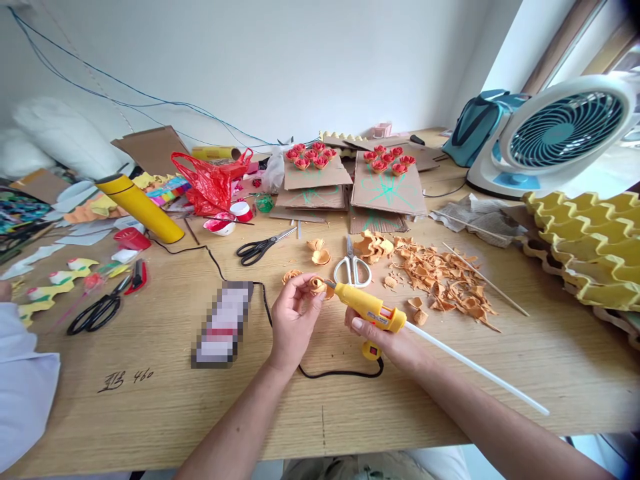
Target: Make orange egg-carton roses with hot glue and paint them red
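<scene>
Between the fingertips of my left hand (295,320) is a small orange paper flower (317,285), rolled into petals. My right hand (373,332) is wrapped round a yellow glue gun (367,307), whose nozzle points left at the flower, close to it or touching. A long white glue stick (475,367) sticks out of the gun's back. Just beyond my hands lie loose orange petal cups (320,256) and white-handled scissors (353,268). Orange scraps (445,273) are heaped to the right.
Red flowers stand on cardboard pieces (387,190) at the back. Black scissors (260,248), a blurred phone-like object (223,327) and a yellow cylinder (143,208) are to the left. Egg trays (590,247) and a fan (560,137) are at right. Another person's sleeve (25,387) shows at far left.
</scene>
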The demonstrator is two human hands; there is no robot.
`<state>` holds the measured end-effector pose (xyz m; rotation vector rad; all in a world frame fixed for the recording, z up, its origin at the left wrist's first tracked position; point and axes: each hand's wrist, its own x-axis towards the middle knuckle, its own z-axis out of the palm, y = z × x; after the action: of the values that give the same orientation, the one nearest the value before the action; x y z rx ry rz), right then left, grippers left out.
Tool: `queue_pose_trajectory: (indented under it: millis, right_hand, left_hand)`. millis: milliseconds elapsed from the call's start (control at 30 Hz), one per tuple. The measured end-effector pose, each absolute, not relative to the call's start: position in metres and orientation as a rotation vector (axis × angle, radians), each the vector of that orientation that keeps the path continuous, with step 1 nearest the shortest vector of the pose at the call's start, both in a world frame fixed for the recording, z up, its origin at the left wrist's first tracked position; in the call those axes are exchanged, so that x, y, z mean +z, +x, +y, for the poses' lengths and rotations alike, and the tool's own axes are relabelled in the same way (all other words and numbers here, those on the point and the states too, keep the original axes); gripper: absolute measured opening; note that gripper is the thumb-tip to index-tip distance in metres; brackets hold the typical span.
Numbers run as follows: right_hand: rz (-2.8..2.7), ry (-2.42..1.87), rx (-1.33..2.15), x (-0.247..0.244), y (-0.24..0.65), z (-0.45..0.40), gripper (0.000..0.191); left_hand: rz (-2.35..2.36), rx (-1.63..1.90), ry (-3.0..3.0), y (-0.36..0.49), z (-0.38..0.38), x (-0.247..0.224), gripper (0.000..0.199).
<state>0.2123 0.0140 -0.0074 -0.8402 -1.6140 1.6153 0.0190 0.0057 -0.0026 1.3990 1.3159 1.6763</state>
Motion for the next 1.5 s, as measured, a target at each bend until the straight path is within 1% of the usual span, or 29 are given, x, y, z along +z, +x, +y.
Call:
queue_pose_trajectory:
  millis: [267, 400, 733, 967, 1167, 1500]
  right_hand:
    - [-1.572, -0.898, 1.578, -0.013, 0.212, 0.015, 0.039]
    - [-1.519, -0.893, 1.590, -0.013, 0.211, 0.016, 0.041]
    - [-1.301, -0.838, 1.609, -0.024, 0.206, 0.020, 0.035]
    - [-1.263, -0.793, 1.666, -0.026, 0.206, 0.019, 0.033]
    - [-1.257, -0.737, 1.697, -0.021, 0.205, 0.020, 0.024]
    - [-1.229, -0.710, 1.707, -0.024, 0.204, 0.022, 0.022]
  left_hand:
    - [1.382, 1.705, 1.479, 0.019, 0.004, -0.006, 0.024]
    - [1.312, 1.712, 1.467, 0.019, 0.004, -0.005, 0.025]
    - [1.205, 1.621, 1.596, 0.023, -0.001, -0.001, 0.021]
    - [1.189, 1.547, 1.798, 0.023, -0.002, -0.001, 0.022]
    - [1.186, 1.534, 2.052, 0.024, -0.001, -0.002, 0.029]
    - [1.188, 1.548, 2.254, 0.027, -0.002, 0.004, 0.034]
